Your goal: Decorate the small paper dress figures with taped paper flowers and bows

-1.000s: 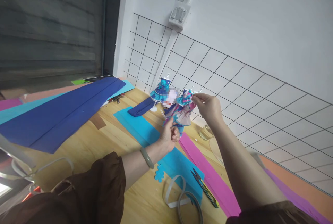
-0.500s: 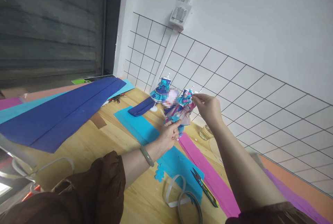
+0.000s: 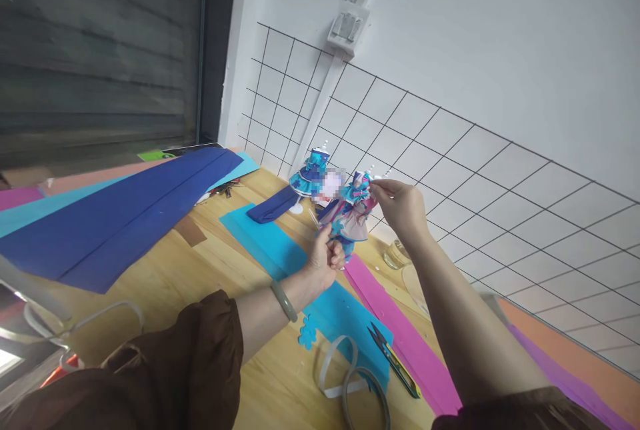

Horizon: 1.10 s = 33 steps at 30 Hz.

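Note:
A miniature dress with a pale pink overskirt, blue cloth below and a blue-and-pink bodice stands upright on a small dress form. At the side of its bodice, my right hand pinches the edge with thumb and forefinger. My left hand is closed just below the skirt, its thumb raised to the hem and its fingers curled; whatever lies in them is hidden. A blue flower cutout shows on the skirt above that thumb. Behind to the left stands another miniature dress, blue with white trim.
Blue felt and pink felt strips cross the wooden table. Thread snips, a white ribbon, a tape ring and a blue flower cutout lie nearer. A glass jar sits beneath the wall grid.
My left hand has shifted slightly down from the flower on the skirt, and its fingers have curled in, uncovering more of the skirt. The right hand keeps its pinch at the bodice.

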Available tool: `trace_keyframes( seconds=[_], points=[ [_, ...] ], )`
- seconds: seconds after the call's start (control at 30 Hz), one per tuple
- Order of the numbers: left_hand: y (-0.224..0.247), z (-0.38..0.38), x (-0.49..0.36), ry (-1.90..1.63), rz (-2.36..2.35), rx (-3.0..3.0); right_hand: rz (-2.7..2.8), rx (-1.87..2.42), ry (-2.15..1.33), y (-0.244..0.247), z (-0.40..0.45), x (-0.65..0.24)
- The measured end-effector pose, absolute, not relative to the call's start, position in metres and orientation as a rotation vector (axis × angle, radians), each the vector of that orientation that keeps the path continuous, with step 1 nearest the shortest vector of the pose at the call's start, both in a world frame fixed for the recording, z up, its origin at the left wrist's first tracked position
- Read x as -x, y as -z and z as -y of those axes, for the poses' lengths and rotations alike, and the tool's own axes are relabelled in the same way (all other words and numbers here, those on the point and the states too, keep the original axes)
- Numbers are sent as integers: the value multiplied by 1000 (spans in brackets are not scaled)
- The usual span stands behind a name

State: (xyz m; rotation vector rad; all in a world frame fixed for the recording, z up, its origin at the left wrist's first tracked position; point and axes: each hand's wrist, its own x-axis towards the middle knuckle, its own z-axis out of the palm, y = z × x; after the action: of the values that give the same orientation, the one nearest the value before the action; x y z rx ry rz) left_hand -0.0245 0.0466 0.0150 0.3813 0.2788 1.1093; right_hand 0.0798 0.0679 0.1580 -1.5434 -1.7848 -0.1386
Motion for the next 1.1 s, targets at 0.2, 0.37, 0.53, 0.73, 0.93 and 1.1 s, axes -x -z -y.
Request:
trace_keyframes(
  seconds=[0.2, 0.37, 0.53, 0.73, 0.93, 1.1],
  points=[
    [-18, -46, 24, -1152, -263, -394, 1786, 1524, 133, -157, -67, -79],
    [-19, -46, 23, -1193, -246, -405, 1791, 1551, 155, -161, -65, -79],
    [-18, -46, 22, -1176, -233, -416, 1789, 1575, 151, -162, -67, -77],
    [-14, -49, 21, -1148, -224, -430, 1728, 1609, 201, -161, -68, -74],
    [-12, -49, 20, -1135, -230, -468, 1707, 1620, 251, -162, -67, -74],
    [-15, -47, 21, -1150, -263, -511, 1720, 1646, 309, -161, -67, -74]
  ],
)
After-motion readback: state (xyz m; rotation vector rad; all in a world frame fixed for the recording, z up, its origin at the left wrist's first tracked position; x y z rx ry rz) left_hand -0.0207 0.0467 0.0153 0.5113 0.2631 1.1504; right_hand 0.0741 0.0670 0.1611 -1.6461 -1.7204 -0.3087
